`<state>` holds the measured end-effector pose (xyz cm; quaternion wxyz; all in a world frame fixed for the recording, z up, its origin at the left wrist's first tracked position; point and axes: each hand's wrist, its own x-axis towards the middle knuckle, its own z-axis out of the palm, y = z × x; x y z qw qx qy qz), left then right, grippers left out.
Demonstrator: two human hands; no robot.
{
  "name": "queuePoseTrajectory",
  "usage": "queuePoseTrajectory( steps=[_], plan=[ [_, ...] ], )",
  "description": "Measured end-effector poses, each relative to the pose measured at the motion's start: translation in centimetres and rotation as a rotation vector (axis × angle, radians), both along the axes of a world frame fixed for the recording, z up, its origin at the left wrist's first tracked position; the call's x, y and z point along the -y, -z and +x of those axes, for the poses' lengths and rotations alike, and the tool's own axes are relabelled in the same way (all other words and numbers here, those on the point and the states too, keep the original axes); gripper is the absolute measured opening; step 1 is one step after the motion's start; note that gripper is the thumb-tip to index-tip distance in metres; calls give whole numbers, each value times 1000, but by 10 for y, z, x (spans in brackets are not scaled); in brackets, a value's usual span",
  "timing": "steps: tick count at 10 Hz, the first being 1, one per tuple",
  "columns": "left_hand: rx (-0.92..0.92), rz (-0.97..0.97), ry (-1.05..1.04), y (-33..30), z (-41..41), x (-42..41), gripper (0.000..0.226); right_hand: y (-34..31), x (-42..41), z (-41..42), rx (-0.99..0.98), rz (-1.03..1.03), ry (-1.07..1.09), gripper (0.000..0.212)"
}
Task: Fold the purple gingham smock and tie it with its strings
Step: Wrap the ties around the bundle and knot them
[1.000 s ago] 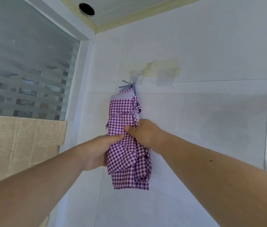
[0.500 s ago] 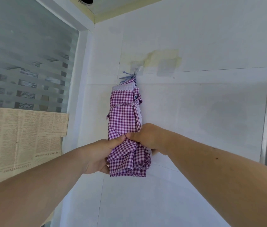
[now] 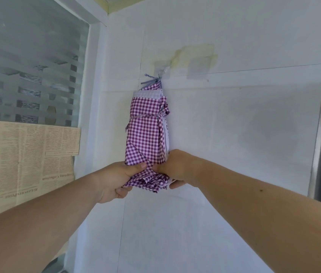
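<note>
Head view: both hands, left hand (image 3: 114, 179) and right hand (image 3: 172, 167), grip the purple gingham smock's (image 3: 146, 134) loose hem below the tied string (image 3: 146, 117); next, tuck it upward.

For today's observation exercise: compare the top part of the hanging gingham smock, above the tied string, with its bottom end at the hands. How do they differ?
The top part of the smock is flat and neatly folded; the bottom end is bunched and crumpled. The top part hangs from a wall hook untouched; the bottom end is gripped by the left hand and right hand. The string cinches the top part only. Both show the same purple check.
</note>
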<state>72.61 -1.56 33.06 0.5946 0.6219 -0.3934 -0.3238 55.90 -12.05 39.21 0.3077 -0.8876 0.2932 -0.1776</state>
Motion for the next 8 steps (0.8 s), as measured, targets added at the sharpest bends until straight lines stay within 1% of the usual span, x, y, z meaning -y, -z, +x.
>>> queuePoseTrajectory(
  steps=[1,2,3,4,5,6,7,8],
  plan=[
    [34,9,-8,3,0,0,49,8,0,2,-12,-82,-1,24],
    [61,0,-21,4,1,1,45,6,-2,3,-47,-85,-19,19],
    [42,-18,-18,6,5,3,49,4,-1,5,9,-59,-10,16],
    [32,-3,-37,9,6,5,53,11,-1,7,1,-107,-16,27],
    [39,40,-54,4,4,1,54,8,-3,3,4,-32,-32,31],
    [67,57,-55,3,6,-5,63,5,-3,-4,20,45,-15,59],
    [118,67,-63,0,10,-14,81,3,-7,-10,-44,53,25,69],
    [172,45,-126,-13,1,-24,90,-7,-13,-20,-63,-23,90,74]
  ],
)
